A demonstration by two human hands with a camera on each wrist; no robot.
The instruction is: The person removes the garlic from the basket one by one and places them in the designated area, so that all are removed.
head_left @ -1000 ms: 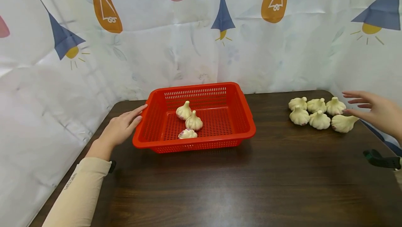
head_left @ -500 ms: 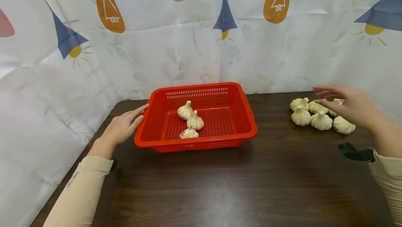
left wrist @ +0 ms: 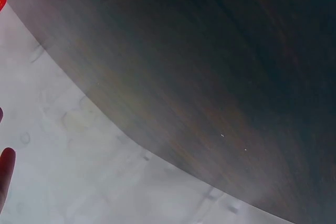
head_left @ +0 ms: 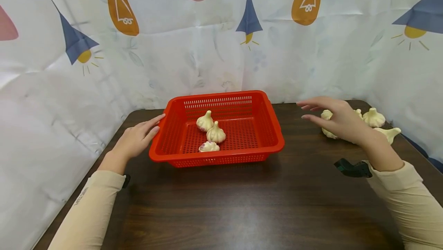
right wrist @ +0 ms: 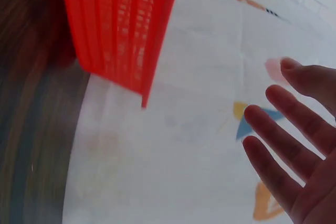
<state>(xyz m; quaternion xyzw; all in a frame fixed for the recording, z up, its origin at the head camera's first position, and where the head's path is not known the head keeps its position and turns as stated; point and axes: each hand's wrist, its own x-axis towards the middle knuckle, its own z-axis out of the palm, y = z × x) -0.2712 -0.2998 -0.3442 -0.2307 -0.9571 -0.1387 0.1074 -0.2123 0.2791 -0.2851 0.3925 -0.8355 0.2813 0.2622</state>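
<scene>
A red plastic basket (head_left: 218,160) stands on the table with three garlic bulbs inside: one at the back (head_left: 205,121), another garlic bulb (head_left: 216,134) in front of it, and a third garlic bulb (head_left: 209,147) by the near wall. My left hand (head_left: 136,138) has its fingertips right at the basket's left rim. My right hand (head_left: 340,121) is in the air between the basket and the garlic group, fingers extended and thumb apart, holding nothing. Behind it, several garlic bulbs (head_left: 373,118) show partly, the rest hidden by the hand. The right wrist view shows spread fingers (right wrist: 281,142) near the basket.
The dark wooden table (head_left: 242,204) has its far edge against a patterned curtain (head_left: 214,57). Its left edge runs beside the left forearm. A dark band (head_left: 353,168) sits at the right wrist.
My right hand has moved left from beyond the garlic group, across it, toward the basket. My left hand stays at the basket's rim. The head view has shifted slightly.
</scene>
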